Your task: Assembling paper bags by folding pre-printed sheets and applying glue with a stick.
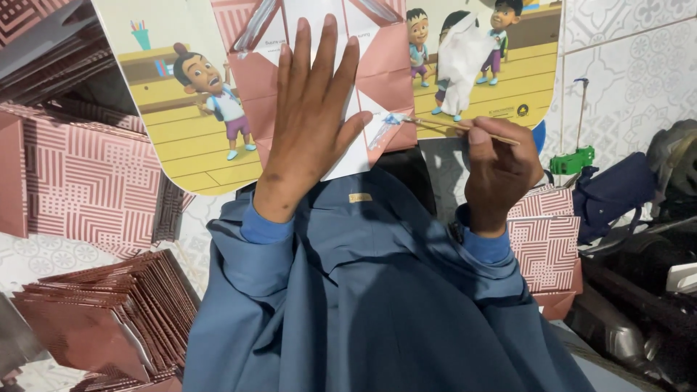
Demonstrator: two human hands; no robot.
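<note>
Two hands work at upper centre of the frame: the left hand (314,109), fingers splayed, flat on a thin pink folded paper bag (377,72), likely light and crease-prone, best pinned by its panel, while the right hand (499,170) pinches a slim glue stick (465,129).

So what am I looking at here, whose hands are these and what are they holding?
There is no machine: a camera worn on a person's head looks down at their own two hands. The left hand lies flat on a folded pink and white paper piece, which rests on a cartoon-printed board across their lap. The right hand pinches a thin stick, its tip touching the paper's fold. A stack of similar folded pieces sits at lower left, with patterned sheets above it.
</note>
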